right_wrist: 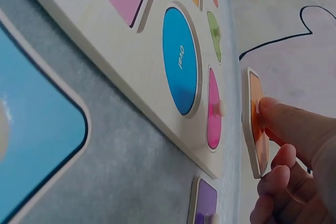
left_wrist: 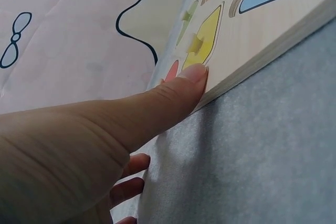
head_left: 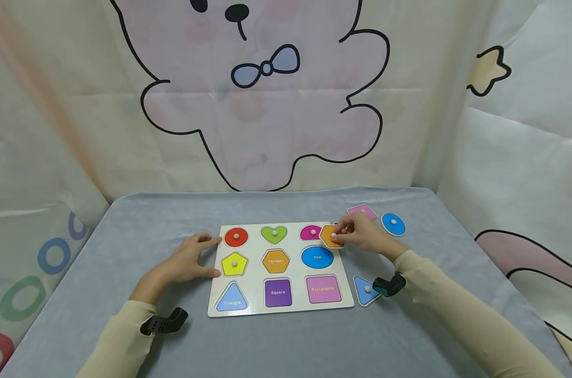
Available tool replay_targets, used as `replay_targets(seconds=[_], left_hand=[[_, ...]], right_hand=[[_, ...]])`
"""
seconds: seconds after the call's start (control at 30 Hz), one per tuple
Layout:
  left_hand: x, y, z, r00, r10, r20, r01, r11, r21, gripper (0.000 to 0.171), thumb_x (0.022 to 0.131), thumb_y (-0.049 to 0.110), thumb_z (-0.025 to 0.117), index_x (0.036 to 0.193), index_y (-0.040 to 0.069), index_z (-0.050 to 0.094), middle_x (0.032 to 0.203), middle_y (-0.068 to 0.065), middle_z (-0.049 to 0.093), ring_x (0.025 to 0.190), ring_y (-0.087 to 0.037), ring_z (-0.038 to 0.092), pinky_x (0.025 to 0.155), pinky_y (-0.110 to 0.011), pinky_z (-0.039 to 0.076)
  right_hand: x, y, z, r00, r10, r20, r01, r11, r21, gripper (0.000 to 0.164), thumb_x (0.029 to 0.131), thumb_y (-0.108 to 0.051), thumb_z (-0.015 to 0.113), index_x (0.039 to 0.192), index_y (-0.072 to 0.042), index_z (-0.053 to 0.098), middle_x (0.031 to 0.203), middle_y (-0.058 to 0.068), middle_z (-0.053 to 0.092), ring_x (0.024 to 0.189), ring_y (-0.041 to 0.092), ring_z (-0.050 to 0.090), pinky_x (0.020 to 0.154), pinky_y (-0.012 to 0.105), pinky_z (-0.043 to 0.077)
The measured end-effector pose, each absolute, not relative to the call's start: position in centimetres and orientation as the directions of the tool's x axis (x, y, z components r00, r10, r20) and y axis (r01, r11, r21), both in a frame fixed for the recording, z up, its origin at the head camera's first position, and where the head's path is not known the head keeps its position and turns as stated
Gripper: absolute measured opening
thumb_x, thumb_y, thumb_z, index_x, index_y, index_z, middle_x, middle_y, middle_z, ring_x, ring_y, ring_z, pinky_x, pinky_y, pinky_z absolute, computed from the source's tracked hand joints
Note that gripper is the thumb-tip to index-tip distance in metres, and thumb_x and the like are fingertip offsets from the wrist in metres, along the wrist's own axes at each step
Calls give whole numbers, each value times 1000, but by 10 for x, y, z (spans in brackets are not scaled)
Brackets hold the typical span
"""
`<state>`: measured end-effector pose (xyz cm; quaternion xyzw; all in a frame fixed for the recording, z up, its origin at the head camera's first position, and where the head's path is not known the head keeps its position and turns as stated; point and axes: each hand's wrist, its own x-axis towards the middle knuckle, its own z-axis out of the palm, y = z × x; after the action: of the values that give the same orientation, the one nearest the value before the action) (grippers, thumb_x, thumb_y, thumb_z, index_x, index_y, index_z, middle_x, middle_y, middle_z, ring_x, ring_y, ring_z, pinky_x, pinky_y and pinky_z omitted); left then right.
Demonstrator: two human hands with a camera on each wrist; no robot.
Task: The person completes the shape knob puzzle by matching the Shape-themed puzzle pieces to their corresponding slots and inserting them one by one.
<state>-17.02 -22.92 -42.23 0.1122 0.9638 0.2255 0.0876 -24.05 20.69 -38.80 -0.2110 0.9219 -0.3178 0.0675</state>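
Note:
My right hand (head_left: 367, 234) pinches an orange hexagon puzzle piece (right_wrist: 256, 90) by its small knob, thumb against the knob side. The piece is held above the far right corner of the white puzzle board (head_left: 256, 299), tilted nearly on edge in the right wrist view. At the board's left edge, my left hand (head_left: 186, 261) has its thumb (left_wrist: 194, 73) on the rim beside the yellow pentagon piece (head_left: 234, 270); its other fingers spread away. Labelled recesses show for hexagon (head_left: 276, 254), oval (head_left: 316, 251), triangle (head_left: 232, 295), square (head_left: 278, 301) and rectangle (head_left: 324, 297).
Red (head_left: 236, 242), green heart (head_left: 268, 233) and magenta (head_left: 305, 229) knobbed pieces sit in the back row. Right of the board lie a blue triangle (head_left: 362, 294), a blue oval (head_left: 393, 219), a pink rectangle (head_left: 356, 209) and a purple piece (right_wrist: 205, 200), on grey cloth (head_left: 267, 344).

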Motion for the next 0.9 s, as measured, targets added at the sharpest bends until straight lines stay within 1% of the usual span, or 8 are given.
replay_targets(seconds=[0.2, 0.4, 0.57, 0.9], left_hand=[[-168, -231, -423, -957, 267, -110, 190, 869, 456, 90, 72, 49, 80, 147, 18, 42, 146, -20, 40, 130, -40, 37, 105, -64, 37], [-169, -232, -423, -953, 288, -97, 211, 857, 471, 88, 74, 46, 80, 148, 17, 41, 145, -20, 40, 131, -40, 37, 105, -62, 35], [-170, -230, -422, -953, 283, -110, 202, 862, 466, 89, 74, 46, 80, 148, 18, 41, 145, -20, 40, 130, -40, 37, 105, -62, 35], [-170, -231, -422, -953, 285, -102, 206, 857, 472, 89, 73, 48, 80, 148, 18, 41, 146, -20, 40, 130, -40, 37, 104, -63, 36]], right_hand=[[-238, 198, -389, -895, -445, 13, -349, 683, -641, 14, 82, -22, 77, 89, -10, 75, 80, 5, 65, 73, 18, 48, 57, 19, 40], [-237, 192, -394, -886, -464, 15, -355, 657, -665, 13, 82, -21, 77, 87, -9, 75, 75, 5, 61, 71, 18, 48, 55, 19, 39], [-238, 187, -398, -875, -484, 17, -368, 643, -672, 13, 83, -22, 77, 85, -10, 74, 72, 3, 58, 69, 18, 48, 54, 19, 38], [-237, 173, -397, -854, -521, -2, -381, 628, -679, 14, 83, -25, 76, 84, -12, 72, 71, 2, 57, 68, 17, 49, 54, 19, 38]])
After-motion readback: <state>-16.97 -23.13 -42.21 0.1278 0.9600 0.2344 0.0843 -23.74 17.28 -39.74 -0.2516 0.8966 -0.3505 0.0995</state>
